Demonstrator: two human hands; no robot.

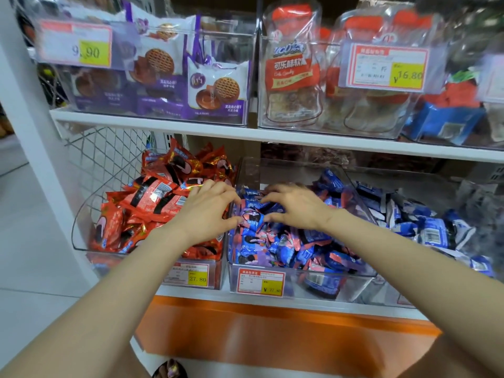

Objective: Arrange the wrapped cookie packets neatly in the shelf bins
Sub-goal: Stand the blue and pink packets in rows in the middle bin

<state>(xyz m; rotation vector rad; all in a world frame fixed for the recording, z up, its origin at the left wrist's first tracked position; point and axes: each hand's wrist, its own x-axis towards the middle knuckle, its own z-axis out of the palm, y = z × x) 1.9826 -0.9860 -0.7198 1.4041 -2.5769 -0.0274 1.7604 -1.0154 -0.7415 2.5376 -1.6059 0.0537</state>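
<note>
On the lower shelf stand clear plastic bins. The left bin [81, 222] is heaped with red cookie packets [152, 197]. The middle bin [300, 282] holds blue and pink cookie packets [289, 246]. Both my hands hover at the divide between these two bins. My left hand [210, 211] reaches over the red bin's right edge, its thumb and fingers curled toward a blue packet [252, 218]. My right hand [294, 205] lies over the blue packets, fingertips and thumb pinching the same packet from the right.
A third bin of blue and white packets [425, 230] stands at the right. The upper shelf [191, 126] carries bins of purple waffle-cookie bags [218, 88] and red cola-candy bags [291, 69]. Price tags hang on the bin fronts. An orange base panel [272, 339] runs below.
</note>
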